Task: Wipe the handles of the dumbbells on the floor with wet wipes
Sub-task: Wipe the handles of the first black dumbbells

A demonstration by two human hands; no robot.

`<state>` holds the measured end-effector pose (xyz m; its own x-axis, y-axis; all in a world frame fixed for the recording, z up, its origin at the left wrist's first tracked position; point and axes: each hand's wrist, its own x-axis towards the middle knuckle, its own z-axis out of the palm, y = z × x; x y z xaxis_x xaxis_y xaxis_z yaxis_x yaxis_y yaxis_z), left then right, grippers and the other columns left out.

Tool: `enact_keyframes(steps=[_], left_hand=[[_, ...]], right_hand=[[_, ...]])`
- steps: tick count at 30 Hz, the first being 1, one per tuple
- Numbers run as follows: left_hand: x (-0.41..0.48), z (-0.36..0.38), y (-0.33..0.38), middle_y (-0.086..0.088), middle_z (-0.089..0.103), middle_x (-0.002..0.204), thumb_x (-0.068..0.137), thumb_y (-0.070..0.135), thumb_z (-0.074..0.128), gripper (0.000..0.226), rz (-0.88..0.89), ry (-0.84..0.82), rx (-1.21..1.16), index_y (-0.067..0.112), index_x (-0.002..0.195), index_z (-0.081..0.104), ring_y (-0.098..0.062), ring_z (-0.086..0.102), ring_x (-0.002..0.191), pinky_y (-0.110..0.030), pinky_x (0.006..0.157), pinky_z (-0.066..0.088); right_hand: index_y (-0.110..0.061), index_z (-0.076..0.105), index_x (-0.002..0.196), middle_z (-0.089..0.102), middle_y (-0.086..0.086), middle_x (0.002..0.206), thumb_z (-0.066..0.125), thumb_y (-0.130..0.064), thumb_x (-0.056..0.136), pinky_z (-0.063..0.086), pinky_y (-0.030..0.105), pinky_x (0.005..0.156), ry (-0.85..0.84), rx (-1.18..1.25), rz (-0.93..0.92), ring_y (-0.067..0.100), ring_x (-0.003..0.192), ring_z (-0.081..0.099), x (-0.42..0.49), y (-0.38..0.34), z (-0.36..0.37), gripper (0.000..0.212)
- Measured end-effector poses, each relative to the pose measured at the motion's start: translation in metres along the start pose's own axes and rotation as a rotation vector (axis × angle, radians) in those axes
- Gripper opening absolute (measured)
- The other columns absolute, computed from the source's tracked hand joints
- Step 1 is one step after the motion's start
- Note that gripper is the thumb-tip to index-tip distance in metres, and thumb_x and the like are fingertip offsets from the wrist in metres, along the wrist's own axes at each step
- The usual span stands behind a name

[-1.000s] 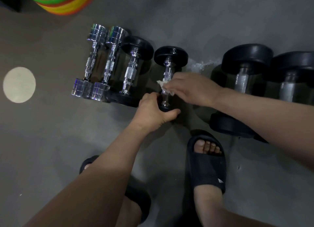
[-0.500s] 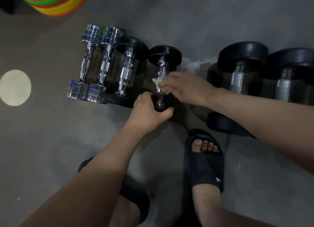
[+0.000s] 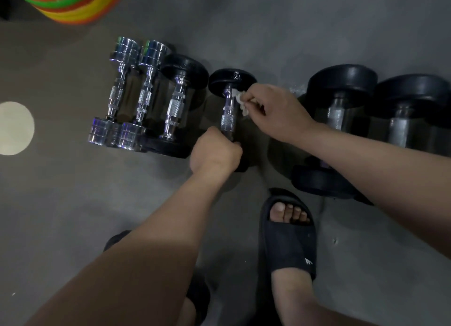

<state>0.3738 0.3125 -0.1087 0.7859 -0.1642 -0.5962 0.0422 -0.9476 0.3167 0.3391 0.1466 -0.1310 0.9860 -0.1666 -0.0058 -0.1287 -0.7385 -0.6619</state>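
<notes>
— So where does it stand? I count six dumbbells lined up on the floor (image 3: pixel 268 20).

— Right, and the one in hand is the small black-ended dumbbell (image 3: pixel 231 81), fourth from the left. Its far plate rests on the floor; the near end is wrapped in the left hand (image 3: pixel 214 152), fingers curled tight around it, so I can't see that plate properly.

— And the wet wipe (image 3: pixel 240 101)?

— Bunched up, pinched between thumb and fingertips of the right hand (image 3: pixel 275 111), pressed against the right side of the handle (image 3: pixel 228 116), up at the far end near the plate.

— What worries you?

— Mostly the roll. Round ends, and if the left hand slackens while the right one rubs, I'd expect it to turn or knock into the black dumbbell (image 3: pixel 179 106) just left of it. The slippered foot (image 3: pixel 288 233) sits close on the near side too.

— Anything else?

— The wipe is small and crumpled. It may only touch one side of the handle, so the underside and the knurled middle could get missed. The knurling might also snag and shred it.

— And the rest?

— The two chrome dumbbells (image 3: pixel 117 94) at far left and the two big dumbbells (image 3: pixel 341 86) on the right lie apart from both hands. Whether they're clean, I can't tell.
</notes>
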Motion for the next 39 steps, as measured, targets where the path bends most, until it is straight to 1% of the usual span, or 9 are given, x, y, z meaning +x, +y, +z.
enact_keyframes(steps=[3,6,10,14,21,26,29,32,39], left_hand=[[0.002,-0.002,-0.004,-0.011,0.069,0.110,0.084,0.035,0.066,0.034,0.012,-0.006,0.009,0.012,0.109,0.065,-0.035,0.065,0.103,-0.034,0.078,0.049],[0.008,-0.011,-0.010,-0.007,0.073,0.097,0.077,0.042,0.067,0.037,0.067,-0.109,-0.062,0.014,0.102,0.071,-0.030,0.068,0.095,-0.035,0.082,0.055],[0.010,-0.012,-0.017,-0.005,0.077,0.093,0.086,0.026,0.075,0.022,0.118,-0.341,-0.347,0.012,0.103,0.074,-0.023,0.073,0.090,-0.039,0.089,0.058],[0.011,-0.007,-0.019,-0.001,0.076,0.102,0.085,0.026,0.078,0.037,0.126,-0.423,-0.388,0.012,0.119,0.070,-0.015,0.072,0.094,-0.032,0.094,0.056],[-0.006,-0.016,-0.036,-0.004,0.070,0.103,0.092,0.045,0.065,0.036,0.144,-0.106,-0.149,0.014,0.109,0.070,-0.022,0.065,0.100,-0.033,0.089,0.051],[-0.035,0.002,-0.054,-0.009,0.056,0.127,0.086,0.059,0.064,0.067,0.195,-0.042,-0.155,0.010,0.130,0.055,-0.026,0.046,0.127,-0.040,0.109,0.039],[-0.039,0.002,-0.058,-0.010,0.051,0.136,0.077,0.059,0.074,0.082,0.195,-0.021,-0.154,0.010,0.137,0.045,-0.026,0.041,0.132,-0.036,0.112,0.036],[-0.036,0.000,-0.055,-0.011,0.049,0.139,0.076,0.057,0.077,0.087,0.177,-0.039,-0.147,0.009,0.140,0.042,-0.028,0.039,0.134,-0.037,0.113,0.035],[-0.034,-0.001,-0.057,-0.010,0.046,0.145,0.076,0.058,0.078,0.095,0.176,-0.056,-0.151,0.007,0.145,0.038,-0.026,0.035,0.139,-0.032,0.115,0.031]], right_hand=[[-0.014,0.064,0.105,0.060,-0.009,0.092,0.058,-0.017,0.094,0.032,0.007,0.064,0.002,0.007,0.006,-0.007,0.072,0.045,-0.004,0.000,0.001,0.013],[-0.014,0.063,0.105,0.065,0.000,0.091,0.056,-0.019,0.095,0.042,0.027,0.064,0.023,-0.031,-0.003,0.004,0.073,0.047,-0.009,0.000,-0.003,0.013],[-0.017,0.062,0.112,0.068,0.001,0.100,0.053,-0.022,0.099,0.047,0.030,0.069,0.007,-0.084,-0.031,0.016,0.081,0.061,-0.013,0.001,-0.008,0.017],[-0.017,0.063,0.118,0.070,0.003,0.106,0.053,-0.024,0.099,0.050,0.032,0.075,0.017,-0.100,-0.025,0.022,0.088,0.066,-0.014,0.002,-0.005,0.022],[-0.013,0.067,0.123,0.061,0.003,0.092,0.050,-0.024,0.101,0.051,0.035,0.066,-0.007,-0.168,-0.103,0.019,0.075,0.056,-0.008,-0.011,0.006,0.030],[-0.014,0.069,0.119,0.059,0.005,0.095,0.049,-0.024,0.101,0.052,0.040,0.067,0.000,-0.095,-0.040,0.020,0.078,0.057,-0.006,-0.023,0.018,0.028],[-0.012,0.071,0.116,0.060,0.006,0.096,0.055,-0.020,0.098,0.049,0.030,0.069,-0.157,-0.012,-0.216,0.015,0.079,0.055,-0.025,-0.027,0.022,0.025],[-0.006,0.071,0.107,0.064,0.012,0.094,0.055,-0.016,0.094,0.053,0.035,0.066,-0.357,-0.079,-0.418,0.028,0.080,0.062,-0.032,-0.029,0.018,0.023],[-0.010,0.066,0.113,0.055,0.007,0.094,0.047,-0.022,0.101,0.044,0.035,0.065,-0.099,-0.164,-0.072,0.028,0.080,0.058,-0.003,-0.026,0.014,0.026]])
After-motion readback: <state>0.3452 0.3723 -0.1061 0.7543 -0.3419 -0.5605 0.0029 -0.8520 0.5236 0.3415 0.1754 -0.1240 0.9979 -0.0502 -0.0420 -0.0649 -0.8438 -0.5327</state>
